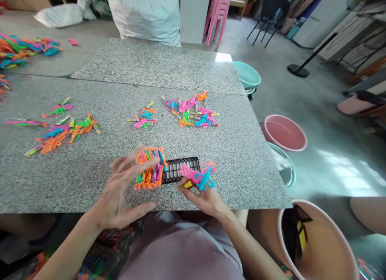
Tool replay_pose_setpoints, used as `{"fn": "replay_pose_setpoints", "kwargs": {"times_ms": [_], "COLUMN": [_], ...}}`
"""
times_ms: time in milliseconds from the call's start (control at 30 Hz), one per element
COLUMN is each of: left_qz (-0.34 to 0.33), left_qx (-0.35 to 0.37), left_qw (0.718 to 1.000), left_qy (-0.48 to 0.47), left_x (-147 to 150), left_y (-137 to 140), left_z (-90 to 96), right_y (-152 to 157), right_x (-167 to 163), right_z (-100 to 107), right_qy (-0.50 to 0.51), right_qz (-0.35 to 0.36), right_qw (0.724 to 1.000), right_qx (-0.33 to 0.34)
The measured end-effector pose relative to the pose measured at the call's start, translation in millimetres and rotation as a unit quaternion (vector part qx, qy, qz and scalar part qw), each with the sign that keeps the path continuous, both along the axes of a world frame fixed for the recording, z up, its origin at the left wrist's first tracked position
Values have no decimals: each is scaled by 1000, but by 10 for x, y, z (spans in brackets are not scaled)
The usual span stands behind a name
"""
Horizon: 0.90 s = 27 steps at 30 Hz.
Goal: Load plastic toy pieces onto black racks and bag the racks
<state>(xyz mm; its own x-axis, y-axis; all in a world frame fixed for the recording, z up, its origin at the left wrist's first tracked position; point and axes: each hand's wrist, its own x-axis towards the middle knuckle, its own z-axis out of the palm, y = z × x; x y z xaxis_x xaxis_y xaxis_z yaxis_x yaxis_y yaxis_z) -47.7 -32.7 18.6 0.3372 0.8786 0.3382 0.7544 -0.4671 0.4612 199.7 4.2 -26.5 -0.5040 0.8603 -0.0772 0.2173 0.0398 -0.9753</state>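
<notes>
A black lattice tray (173, 172) lies near the table's front edge. Its left part carries a tight row of colourful plastic toy guns (148, 175), mostly with orange ends. Over that row is my left hand (116, 187), fingers spread and slightly blurred, the index finger reaching across the toys; whether it touches them I cannot tell. My right hand (205, 199), at the tray's right end, grips a small bunch of toy guns (204, 178), pink and blue, with a yellow-and-red tube sticking out on the left. Its fingers are partly hidden under the bunch.
Loose piles of toy guns lie on the granite table (238, 159): one at centre back (193, 111), a smaller one (146, 118), others at left (69, 131). A large white sack (144, 14) stands behind. Tubs, including a pink basin (285, 133) and a beige bucket (322, 239), stand right.
</notes>
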Motion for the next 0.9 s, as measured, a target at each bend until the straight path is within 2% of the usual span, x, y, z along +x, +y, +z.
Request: {"fn": "replay_pose_setpoints", "kwargs": {"times_ms": [100,133,167,200,267,300,333,400,533,600,767,900], "left_qz": [62,50,27,0,-23,-21,-14,-11,-34,-49,-83,-87], "left_qx": [42,20,-32,-104,-256,-305,-335,-352,-384,-400,-412,-393], "left_qw": [996,995,992,980,927,900,879,864,855,856,874,897], "left_qy": [-51,-80,-119,-170,-273,-312,-339,-360,-346,-324,-246,-183], "left_x": [364,536,719,902,1233,1374,1495,1686,1913,1976,2064,2095], "left_y": [-118,-141,-152,-153,-129,-111,-92,-62,-61,-79,-164,-292], "left_z": [203,202,164,96,-97,-199,-294,-438,-555,-588,-683,-726], "right_y": [-214,-288,-360,-429,-560,-622,-683,-799,-953,-973,-983,-1083], "right_x": [246,319,391,460,596,660,718,812,947,1026,1180,1154], "right_z": [290,345,370,363,273,204,129,-9,-156,-175,-194,-344], "right_qy": [16,12,7,1,2,6,3,-27,-67,-50,-104,-35], "right_qz": [85,95,81,53,-21,-65,-107,-192,-391,-432,-374,-348], "right_qw": [996,995,996,998,998,995,990,977,918,900,921,929], "right_qx": [-31,-28,-23,-23,-53,-76,-94,-92,-27,-15,-40,-119]}}
